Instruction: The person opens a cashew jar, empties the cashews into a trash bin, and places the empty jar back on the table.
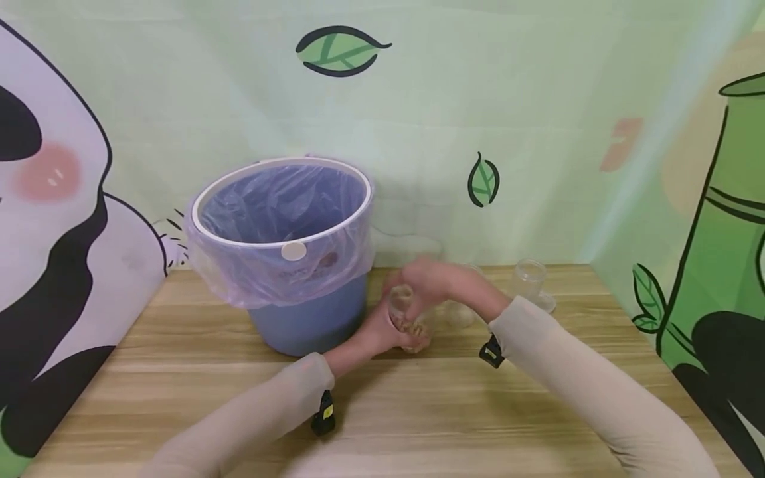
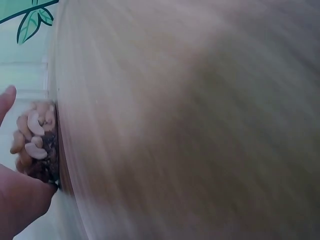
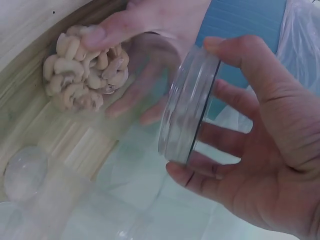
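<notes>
In the right wrist view, my left hand point(image 3: 165, 22) holds a clear jar of cashews, its thumb on the near side and other fingers showing through the wall. Pale cashews point(image 3: 82, 70) fill the jar's bottom. My right hand point(image 3: 270, 130) pinches a clear round lid point(image 3: 187, 105) by its rim, thumb on one side and fingers on the other, apart from the jar. From the head view, my left hand point(image 1: 373, 332) sits low around the jar point(image 1: 418, 337), with my right hand point(image 1: 427, 285) just above. Cashews point(image 2: 37, 135) show beside my left hand point(image 2: 22, 205) in the left wrist view.
Left of the hands stands a blue bucket point(image 1: 335, 325) lined with a thin plastic bag point(image 1: 287, 282). To the right are another clear jar point(image 1: 528, 277), a clear disc point(image 1: 545, 303) beside it, and a clear round piece point(image 1: 460, 313). A printed cloth point(image 1: 418, 119) hangs behind the wooden table point(image 1: 454, 411).
</notes>
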{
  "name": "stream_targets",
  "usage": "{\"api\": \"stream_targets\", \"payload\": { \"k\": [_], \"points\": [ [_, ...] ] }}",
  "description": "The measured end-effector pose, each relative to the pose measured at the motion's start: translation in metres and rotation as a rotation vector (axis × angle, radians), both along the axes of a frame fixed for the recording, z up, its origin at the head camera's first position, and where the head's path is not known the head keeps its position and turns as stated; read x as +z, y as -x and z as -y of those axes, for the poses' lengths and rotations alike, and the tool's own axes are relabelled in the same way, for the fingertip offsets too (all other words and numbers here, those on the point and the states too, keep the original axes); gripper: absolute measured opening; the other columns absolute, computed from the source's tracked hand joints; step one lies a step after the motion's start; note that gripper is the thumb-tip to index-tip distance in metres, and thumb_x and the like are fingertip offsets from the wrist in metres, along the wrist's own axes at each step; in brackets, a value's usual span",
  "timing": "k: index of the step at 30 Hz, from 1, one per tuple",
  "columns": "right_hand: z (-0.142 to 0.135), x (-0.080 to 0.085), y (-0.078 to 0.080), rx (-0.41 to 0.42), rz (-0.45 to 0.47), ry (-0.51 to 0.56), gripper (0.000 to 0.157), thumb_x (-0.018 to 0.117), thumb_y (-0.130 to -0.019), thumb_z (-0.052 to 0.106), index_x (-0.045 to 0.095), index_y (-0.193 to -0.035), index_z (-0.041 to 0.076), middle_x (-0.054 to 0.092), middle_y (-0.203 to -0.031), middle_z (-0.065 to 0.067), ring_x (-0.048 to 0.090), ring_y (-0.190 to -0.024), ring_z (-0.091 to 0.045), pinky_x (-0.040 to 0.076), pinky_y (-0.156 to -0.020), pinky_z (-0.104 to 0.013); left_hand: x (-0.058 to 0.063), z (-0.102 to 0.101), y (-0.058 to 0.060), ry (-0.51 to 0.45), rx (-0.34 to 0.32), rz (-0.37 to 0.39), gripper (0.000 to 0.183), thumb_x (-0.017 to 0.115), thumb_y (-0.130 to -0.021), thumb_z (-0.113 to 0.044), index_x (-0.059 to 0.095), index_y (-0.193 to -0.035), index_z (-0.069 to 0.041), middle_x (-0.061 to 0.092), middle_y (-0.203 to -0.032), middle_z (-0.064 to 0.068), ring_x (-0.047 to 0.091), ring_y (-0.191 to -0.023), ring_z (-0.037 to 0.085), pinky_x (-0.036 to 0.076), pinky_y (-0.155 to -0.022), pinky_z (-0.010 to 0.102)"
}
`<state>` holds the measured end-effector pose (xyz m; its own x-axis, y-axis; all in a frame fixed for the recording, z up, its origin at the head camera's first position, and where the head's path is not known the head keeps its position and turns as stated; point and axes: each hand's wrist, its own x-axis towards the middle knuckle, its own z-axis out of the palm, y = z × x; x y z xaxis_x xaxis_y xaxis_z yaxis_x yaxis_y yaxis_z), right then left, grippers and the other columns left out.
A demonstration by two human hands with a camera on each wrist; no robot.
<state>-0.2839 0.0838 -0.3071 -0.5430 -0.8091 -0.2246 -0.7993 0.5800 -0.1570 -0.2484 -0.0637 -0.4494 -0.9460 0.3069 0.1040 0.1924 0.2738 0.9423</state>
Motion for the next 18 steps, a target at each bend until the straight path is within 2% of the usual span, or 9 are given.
{"api": "stream_targets", "payload": {
  "k": [5, 10, 12, 13, 15, 18],
  "points": [
    [-0.004, -0.001, -0.003, 0.074, 0.060, 0.057, 0.060, 0.080, -0.074, 0.009, 0.068, -0.132, 0.017, 0.071, -0.123, -0.003, 0.066, -0.090, -0.017, 0.055, -0.083, -0.031, 0.000, 0.008, -0.003, 0.038, -0.054, 0.036, 0.094, 0.096, -0.066, -0.009, 0.043, -0.144, -0.006, 0.060, -0.132, 0.010, 0.057, -0.122, 0.027, 0.045, -0.105, 0.044],
    [-0.008, 0.000, -0.004, 0.185, 0.115, 0.055, 0.060, 0.080, -0.079, 0.011, 0.064, -0.137, 0.015, 0.063, -0.137, -0.006, 0.064, -0.112, -0.026, 0.053, -0.095, -0.040, 0.000, 0.011, -0.004, 0.051, -0.115, 0.029, 0.078, 0.096, -0.067, -0.008, 0.055, -0.133, -0.007, 0.067, -0.124, 0.004, 0.060, -0.116, 0.020, 0.046, -0.103, 0.036],
    [-0.010, 0.002, -0.003, 0.198, 0.158, 0.049, 0.061, 0.079, -0.083, 0.013, 0.060, -0.141, 0.012, 0.059, -0.141, -0.010, 0.058, -0.124, -0.030, 0.049, -0.103, -0.045, 0.001, 0.011, -0.004, 0.029, -0.144, 0.031, 0.071, 0.095, -0.068, -0.005, 0.058, -0.129, -0.007, 0.070, -0.119, 0.003, 0.063, -0.112, 0.018, 0.047, -0.101, 0.033],
    [-0.011, 0.003, -0.004, 0.184, 0.182, 0.048, 0.060, 0.077, -0.086, 0.014, 0.058, -0.143, 0.011, 0.057, -0.143, -0.011, 0.055, -0.128, -0.031, 0.046, -0.106, -0.046, 0.002, 0.011, -0.004, 0.021, -0.150, 0.046, 0.067, 0.095, -0.068, -0.005, 0.061, -0.126, -0.006, 0.072, -0.115, 0.005, 0.064, -0.108, 0.017, 0.048, -0.098, 0.032],
    [-0.011, 0.006, -0.005, 0.112, 0.215, 0.044, 0.058, 0.072, -0.093, 0.021, 0.053, -0.147, 0.010, 0.053, -0.149, -0.013, 0.050, -0.136, -0.033, 0.041, -0.111, -0.048, 0.002, 0.011, -0.004, 0.006, -0.165, 0.066, 0.070, 0.094, -0.069, -0.005, 0.059, -0.130, -0.007, 0.072, -0.115, 0.006, 0.065, -0.106, 0.015, 0.049, -0.096, 0.031],
    [-0.003, 0.010, -0.014, -0.123, 0.207, 0.057, 0.058, 0.061, -0.101, 0.035, 0.048, -0.151, 0.007, 0.052, -0.150, -0.015, 0.048, -0.138, -0.034, 0.038, -0.114, -0.049, 0.002, 0.012, -0.003, -0.030, -0.188, 0.090, 0.076, 0.093, -0.070, -0.003, 0.054, -0.136, -0.007, 0.070, -0.120, 0.009, 0.065, -0.108, 0.016, 0.050, -0.097, 0.032]
  ]
}}
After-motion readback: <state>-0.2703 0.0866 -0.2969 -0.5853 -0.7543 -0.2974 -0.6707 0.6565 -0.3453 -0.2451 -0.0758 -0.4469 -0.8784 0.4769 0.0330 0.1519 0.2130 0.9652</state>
